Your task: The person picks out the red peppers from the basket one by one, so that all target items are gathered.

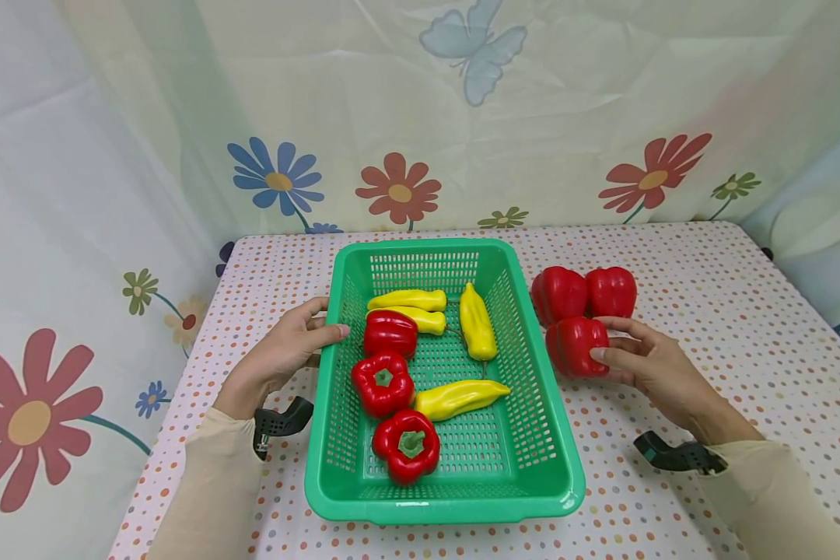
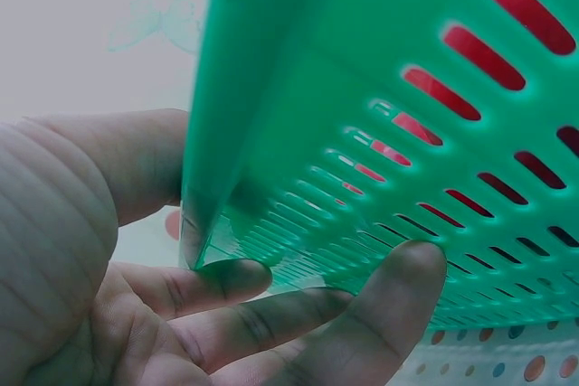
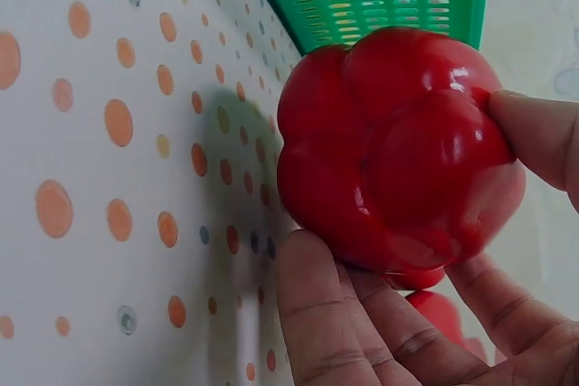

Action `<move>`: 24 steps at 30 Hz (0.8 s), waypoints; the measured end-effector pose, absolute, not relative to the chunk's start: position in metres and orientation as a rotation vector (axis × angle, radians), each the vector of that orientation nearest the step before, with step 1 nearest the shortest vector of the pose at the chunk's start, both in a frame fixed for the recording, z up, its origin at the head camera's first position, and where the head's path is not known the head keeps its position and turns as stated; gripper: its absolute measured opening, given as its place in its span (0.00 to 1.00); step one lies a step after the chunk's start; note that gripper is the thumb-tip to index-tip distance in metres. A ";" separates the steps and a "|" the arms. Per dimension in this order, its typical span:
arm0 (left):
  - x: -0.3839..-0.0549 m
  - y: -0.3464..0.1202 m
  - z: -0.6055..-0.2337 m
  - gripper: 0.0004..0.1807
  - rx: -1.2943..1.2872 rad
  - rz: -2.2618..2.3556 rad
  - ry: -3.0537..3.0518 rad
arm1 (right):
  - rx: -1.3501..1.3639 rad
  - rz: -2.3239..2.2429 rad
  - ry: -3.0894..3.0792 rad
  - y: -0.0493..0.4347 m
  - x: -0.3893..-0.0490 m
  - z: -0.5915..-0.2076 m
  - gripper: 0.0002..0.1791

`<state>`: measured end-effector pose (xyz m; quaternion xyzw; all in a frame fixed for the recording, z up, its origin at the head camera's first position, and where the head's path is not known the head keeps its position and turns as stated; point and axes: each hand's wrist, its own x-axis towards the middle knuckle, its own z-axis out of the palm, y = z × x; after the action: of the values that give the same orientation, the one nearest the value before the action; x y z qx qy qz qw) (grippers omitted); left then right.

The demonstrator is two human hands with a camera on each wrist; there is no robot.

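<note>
This looks like a small curtained-off tabletop set, a booth fitted out for filming, more than a working kitchen. Around the green slotted plastic basket (image 1: 448,511) spreads a polka-dot tablecloth (image 1: 728,334). Beyond the basket hangs a creased backdrop sheet (image 1: 567,101) printed with daisy-like flowers (image 1: 399,190) and a pale blue butterfly (image 1: 473,48); similar printed side sheets stand to the basket's left (image 1: 77,210) and right (image 1: 822,225), screening three sides. Black wrist-worn mounts, one left of the basket (image 1: 283,422) and one right of it (image 1: 680,455), suggest recording gear. What sort of room lies behind the sheets is hidden.
</note>
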<state>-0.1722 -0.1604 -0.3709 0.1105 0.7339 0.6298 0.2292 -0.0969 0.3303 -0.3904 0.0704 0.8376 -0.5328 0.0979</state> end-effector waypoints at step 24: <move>-0.172 -0.160 -0.371 0.30 0.317 1.734 2.015 | 0.211 -1.573 2.456 0.334 -0.099 -0.397 0.40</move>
<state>-0.1720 -0.1605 -0.3710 0.1152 0.7324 0.6304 0.2300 -0.0988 0.3338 -0.3969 0.0717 0.8349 -0.5348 0.1082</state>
